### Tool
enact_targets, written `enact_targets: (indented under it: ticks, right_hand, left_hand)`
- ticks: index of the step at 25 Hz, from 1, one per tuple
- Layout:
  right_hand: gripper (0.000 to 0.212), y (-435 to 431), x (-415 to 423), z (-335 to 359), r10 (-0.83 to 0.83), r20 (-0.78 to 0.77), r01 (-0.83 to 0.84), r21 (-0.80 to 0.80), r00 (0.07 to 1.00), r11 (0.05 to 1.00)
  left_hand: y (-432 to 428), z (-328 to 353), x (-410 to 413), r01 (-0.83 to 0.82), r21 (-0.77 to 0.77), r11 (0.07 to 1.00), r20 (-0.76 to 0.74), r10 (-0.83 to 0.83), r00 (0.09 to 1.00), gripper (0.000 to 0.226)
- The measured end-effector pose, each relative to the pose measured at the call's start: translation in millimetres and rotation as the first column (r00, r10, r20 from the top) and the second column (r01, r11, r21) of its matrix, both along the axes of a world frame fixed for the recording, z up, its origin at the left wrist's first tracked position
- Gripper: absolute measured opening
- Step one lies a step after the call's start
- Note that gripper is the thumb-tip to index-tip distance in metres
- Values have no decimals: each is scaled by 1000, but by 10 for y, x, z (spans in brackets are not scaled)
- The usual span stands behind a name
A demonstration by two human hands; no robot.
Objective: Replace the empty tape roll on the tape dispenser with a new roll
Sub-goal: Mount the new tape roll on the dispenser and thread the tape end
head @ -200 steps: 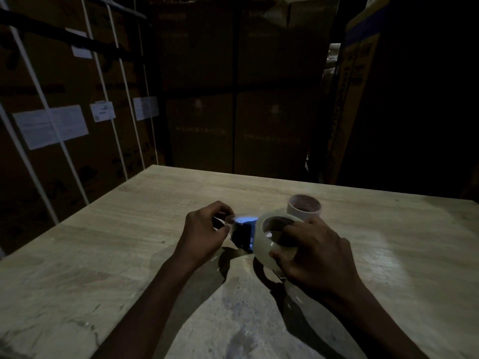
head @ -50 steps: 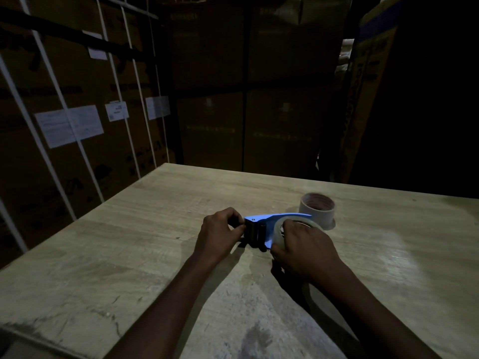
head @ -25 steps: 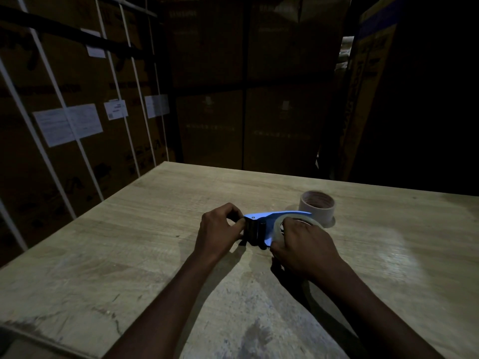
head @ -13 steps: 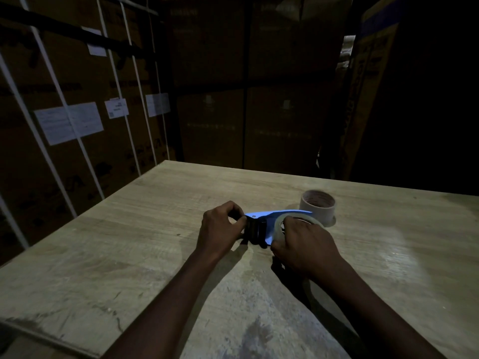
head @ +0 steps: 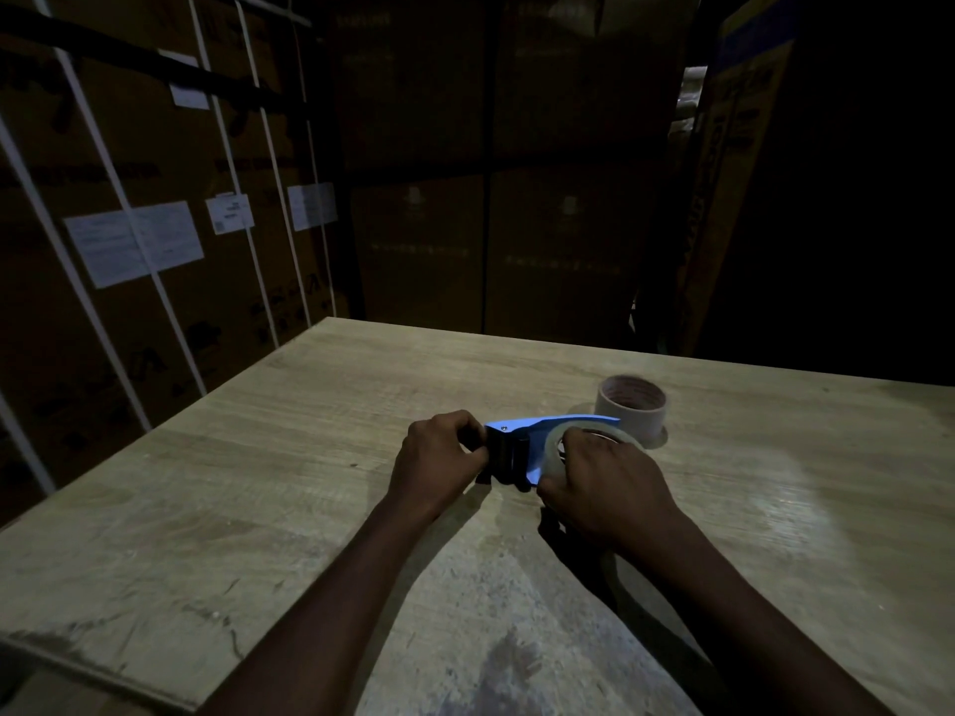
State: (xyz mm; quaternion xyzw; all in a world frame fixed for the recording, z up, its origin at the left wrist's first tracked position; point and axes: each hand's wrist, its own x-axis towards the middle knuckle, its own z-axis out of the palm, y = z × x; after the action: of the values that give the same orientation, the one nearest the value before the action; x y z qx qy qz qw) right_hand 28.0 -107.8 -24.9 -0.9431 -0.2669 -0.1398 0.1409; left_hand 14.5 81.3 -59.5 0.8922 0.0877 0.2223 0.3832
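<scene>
A blue tape dispenser [head: 537, 428] with a black front roller lies on the wooden table [head: 258, 488]. A clear new tape roll [head: 555, 447] sits on it. My right hand [head: 602, 488] covers the roll and grips it from the near side. My left hand [head: 439, 465] pinches at the dispenser's black front end; what is between the fingertips is hidden. The empty cardboard core [head: 631, 405] stands upright on the table just behind the dispenser, apart from both hands.
Stacked cardboard boxes [head: 129, 224] with white straps and paper labels stand close along the table's left and far edges. The scene is dim. Bare tabletop spreads left of and in front of my hands.
Eight seconds ago the roll was held up and tilted; it now lies low on the dispenser. Over the last second both hands hold nearly the same places.
</scene>
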Motion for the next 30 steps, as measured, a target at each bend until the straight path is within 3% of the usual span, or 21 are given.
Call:
enact_targets:
  ticks: [17,30]
  right_hand:
    - [22,-7,-30,19,7,2,-7,5,1000,1000]
    - [21,7,-38,36,-9,-9,9,16,1000,1000]
  left_hand:
    - [-32,30,-32,-31,148,989,-122,50,991,16]
    - [8,30,-30,58,185,981,-53,-49,997,27]
